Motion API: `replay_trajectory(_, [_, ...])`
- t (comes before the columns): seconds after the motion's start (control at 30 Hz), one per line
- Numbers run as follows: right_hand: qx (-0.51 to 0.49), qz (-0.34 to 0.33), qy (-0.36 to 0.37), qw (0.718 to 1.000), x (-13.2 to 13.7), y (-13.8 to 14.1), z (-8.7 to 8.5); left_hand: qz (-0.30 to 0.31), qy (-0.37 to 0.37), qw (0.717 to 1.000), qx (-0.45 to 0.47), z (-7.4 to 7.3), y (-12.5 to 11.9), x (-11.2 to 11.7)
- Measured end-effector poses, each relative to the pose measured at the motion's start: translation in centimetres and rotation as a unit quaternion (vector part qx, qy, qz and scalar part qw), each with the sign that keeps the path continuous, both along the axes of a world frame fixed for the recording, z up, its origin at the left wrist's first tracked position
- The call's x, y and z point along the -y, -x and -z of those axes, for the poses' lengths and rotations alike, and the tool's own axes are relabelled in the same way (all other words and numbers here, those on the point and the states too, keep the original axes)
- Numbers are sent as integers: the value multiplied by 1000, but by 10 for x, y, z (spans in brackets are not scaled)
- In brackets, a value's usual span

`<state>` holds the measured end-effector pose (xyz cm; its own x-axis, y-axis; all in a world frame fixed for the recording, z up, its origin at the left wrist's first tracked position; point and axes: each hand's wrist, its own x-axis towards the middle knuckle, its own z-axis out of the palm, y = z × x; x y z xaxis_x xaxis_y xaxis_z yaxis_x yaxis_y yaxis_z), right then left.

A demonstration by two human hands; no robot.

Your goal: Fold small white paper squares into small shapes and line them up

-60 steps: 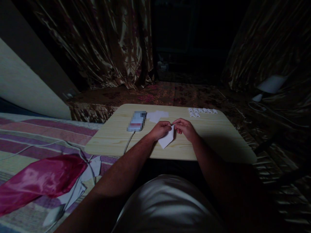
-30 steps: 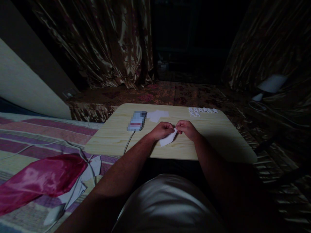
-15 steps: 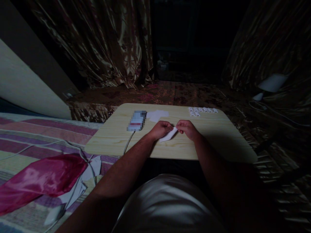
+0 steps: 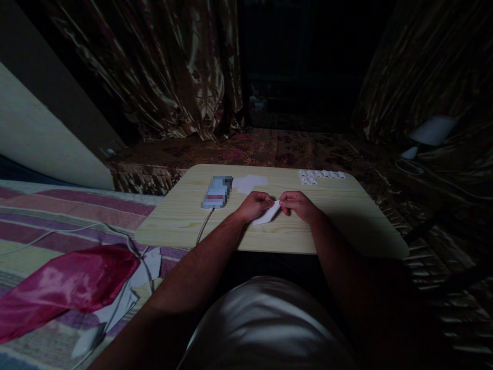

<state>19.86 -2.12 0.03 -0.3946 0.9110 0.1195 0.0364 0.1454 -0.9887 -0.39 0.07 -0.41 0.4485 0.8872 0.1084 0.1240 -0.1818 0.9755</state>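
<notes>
A partly folded white piece of paper point(image 4: 267, 216) is held low over the near middle of the light wooden table point(image 4: 177, 226). My left hand point(image 4: 257, 204) is closed on its left and upper side, thumb on top. At the paper's upper right corner, my right hand point(image 4: 297, 204) pinches the edge between thumb and fingers. Several loose white sheets point(image 4: 249, 182) lie flat beyond my left hand. Small folded paper pieces point(image 4: 318, 174) stand in two rows near the far right edge.
A phone point(image 4: 216, 192), its screen blurred, lies on the table's left with a cable running off the near edge. Left of the table, a bed point(image 4: 23, 210) bears a shiny pink cloth point(image 4: 73, 277), papers and cords. A white lamp point(image 4: 433, 131) stands at the right.
My right hand has shifted slightly, its fingers turning a little at the paper's corner. My left hand and the paper hold almost the same position.
</notes>
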Motion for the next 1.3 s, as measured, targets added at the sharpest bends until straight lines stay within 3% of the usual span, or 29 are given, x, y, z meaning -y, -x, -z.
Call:
replay_trajectory(0.53, [33,43,-3,999,5,6,-4,-5,25,1000,-3,-8,-1,6])
replay_trajectory(0.83, [21,66,0,998,1,7,2,-20,29,999,-3,-9,-1,8])
replay_trajectory(1.3, [12,92,-19,995,-1,8,5,-41,-1,999,2,-8,-3,8])
